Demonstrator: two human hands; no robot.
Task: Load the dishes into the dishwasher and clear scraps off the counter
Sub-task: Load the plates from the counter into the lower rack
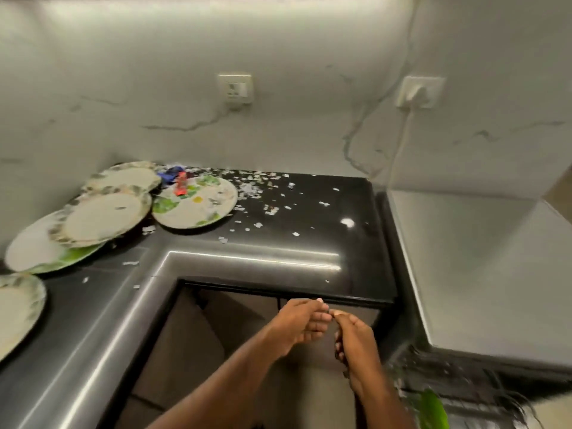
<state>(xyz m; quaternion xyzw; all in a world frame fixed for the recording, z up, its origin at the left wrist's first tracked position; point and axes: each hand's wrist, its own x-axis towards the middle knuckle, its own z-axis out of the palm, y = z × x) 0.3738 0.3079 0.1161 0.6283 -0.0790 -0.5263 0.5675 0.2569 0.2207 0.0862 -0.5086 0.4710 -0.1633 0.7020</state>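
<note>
1. Head view: little looks done; five plates [192, 202] lie unloaded on the worktop [309, 243], overlapping in its left corner, and scraps [272, 209] litter the middle; no dishwasher is visible.
2. Left hand [297, 323] and right hand [353, 335] meet fingertip to fingertip below the edge, holding nothing visible.
3. Plates round, pale, leaf-patterned; worktop glossy black; scraps small white flakes.

Black L-shaped counter [309, 212]: five plates [195, 202] lying in the left corner, some overlapping; white scraps [272, 209] scattering toward the right. Red and blue wrappers [175, 178], possibly, resting at the back. Left hand [297, 326] and right hand [353, 339] are meeting fingertip to fingertip below the counter edge.
</note>
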